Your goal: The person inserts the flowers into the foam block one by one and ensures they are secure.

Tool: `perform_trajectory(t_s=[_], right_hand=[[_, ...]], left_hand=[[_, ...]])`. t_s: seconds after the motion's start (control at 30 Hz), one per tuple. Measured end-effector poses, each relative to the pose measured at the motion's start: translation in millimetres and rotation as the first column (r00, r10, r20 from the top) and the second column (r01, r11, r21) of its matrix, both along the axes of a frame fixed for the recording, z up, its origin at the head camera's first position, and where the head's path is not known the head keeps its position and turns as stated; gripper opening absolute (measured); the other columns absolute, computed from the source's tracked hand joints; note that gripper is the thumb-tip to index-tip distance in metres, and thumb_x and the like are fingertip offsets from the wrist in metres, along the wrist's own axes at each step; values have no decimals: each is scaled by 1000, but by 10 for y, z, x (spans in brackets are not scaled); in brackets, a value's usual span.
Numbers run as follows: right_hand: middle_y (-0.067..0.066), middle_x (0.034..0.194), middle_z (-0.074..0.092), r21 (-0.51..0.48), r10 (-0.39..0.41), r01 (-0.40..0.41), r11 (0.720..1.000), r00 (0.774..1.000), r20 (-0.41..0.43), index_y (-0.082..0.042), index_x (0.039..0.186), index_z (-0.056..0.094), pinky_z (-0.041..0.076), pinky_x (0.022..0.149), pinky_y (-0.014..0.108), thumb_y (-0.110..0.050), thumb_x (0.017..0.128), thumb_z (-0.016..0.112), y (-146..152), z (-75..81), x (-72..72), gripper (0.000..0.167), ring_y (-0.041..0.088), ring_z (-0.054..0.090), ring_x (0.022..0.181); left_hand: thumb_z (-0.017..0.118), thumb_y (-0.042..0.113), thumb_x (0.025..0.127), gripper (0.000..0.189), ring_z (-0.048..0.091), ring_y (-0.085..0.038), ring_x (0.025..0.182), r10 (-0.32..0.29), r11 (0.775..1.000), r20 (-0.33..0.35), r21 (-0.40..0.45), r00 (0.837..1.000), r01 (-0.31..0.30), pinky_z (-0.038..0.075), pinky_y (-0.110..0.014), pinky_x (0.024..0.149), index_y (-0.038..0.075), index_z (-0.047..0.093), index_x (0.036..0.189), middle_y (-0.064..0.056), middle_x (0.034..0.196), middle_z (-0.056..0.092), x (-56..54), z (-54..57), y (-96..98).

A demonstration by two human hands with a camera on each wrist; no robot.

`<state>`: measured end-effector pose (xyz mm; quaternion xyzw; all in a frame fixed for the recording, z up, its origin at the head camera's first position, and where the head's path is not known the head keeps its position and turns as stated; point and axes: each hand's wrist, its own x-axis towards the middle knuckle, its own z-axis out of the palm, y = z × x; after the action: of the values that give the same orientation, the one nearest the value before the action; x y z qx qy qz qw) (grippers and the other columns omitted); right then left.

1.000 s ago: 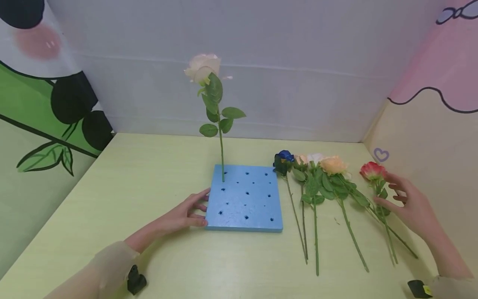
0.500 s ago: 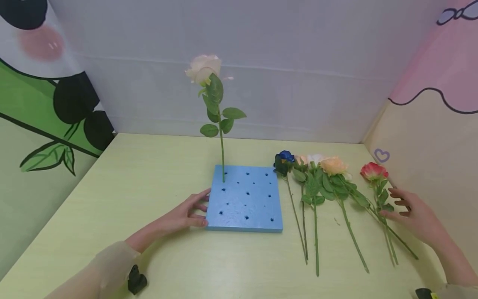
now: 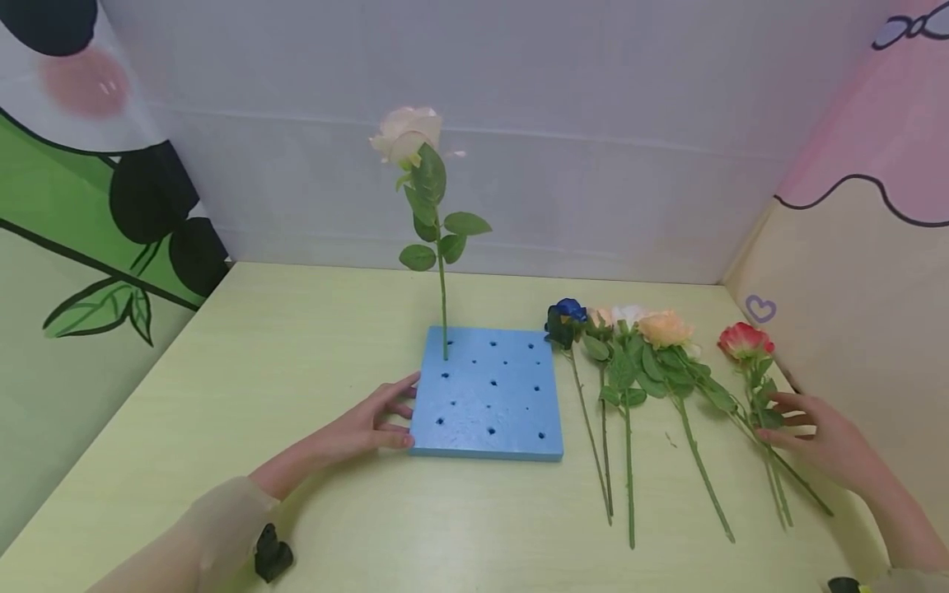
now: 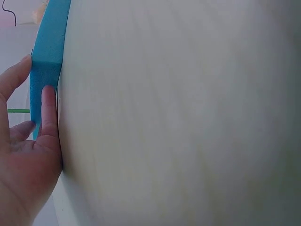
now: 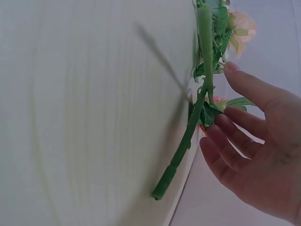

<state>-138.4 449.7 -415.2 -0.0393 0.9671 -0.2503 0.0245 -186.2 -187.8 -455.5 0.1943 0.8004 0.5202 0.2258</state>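
Currently, the red rose [image 3: 758, 387] lies on the table [image 3: 311, 362] at the right of the head view. The right hand [image 3: 830, 441] approaches it from the lower right, fingers loosely bent, thumb below them, beside the leaves. The fingers are not closed round the stem; whether a fingertip touches a leaf cannot be told. The rose's bloom points toward the top of the frame; its long axis runs steeply from there down and slightly rightward. Another stem crosses it, slanting to the lower right.

The left hand [image 3: 374, 420] reaches in from the lower left, its fingers extended and unclenched, touching the left edge of the blue board [image 3: 474, 391] at frame centre. A pale rose [image 3: 427, 177] stands nearly upright in the board's upper left part.

Between board and red rose lie a dark blue rose [image 3: 569, 310], a white flower [image 3: 628, 313] and a peach rose [image 3: 665, 328], blooms toward the top.
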Motion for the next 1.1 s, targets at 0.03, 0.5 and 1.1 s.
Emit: perform_trajectory(t_s=[0.03,0.5,1.1], right_hand=[[31,130,55,4,-1,1,1000,1000,6,4,140,47,50,69,27,-31,90,73,5,-5,-6,67,-15,49,93],[13,107,69,-11,32,-31,999,988,153,9,141,42,48,68,18,-30,93,68,20,-36,-56,67,-18,50,83],[-16,97,67,-307,137,-45,951,949,285,15,144,31,58,72,23,-14,101,55,150,-80,-153,58,-3,65,85]], left_hand=[[73,23,90,91,48,-35,131,0,1000,-1,2,1000,0,55,-25,96,23,15,160,-18,154,31,0,1,-3],[73,24,90,91,48,-35,130,-1,1000,-7,2,1000,1,55,-26,97,23,15,160,-18,154,30,6,16,-7],[73,21,90,90,47,-34,130,-10,1000,-4,24,1000,10,54,-24,97,22,16,160,-17,154,30,2,12,-7]])
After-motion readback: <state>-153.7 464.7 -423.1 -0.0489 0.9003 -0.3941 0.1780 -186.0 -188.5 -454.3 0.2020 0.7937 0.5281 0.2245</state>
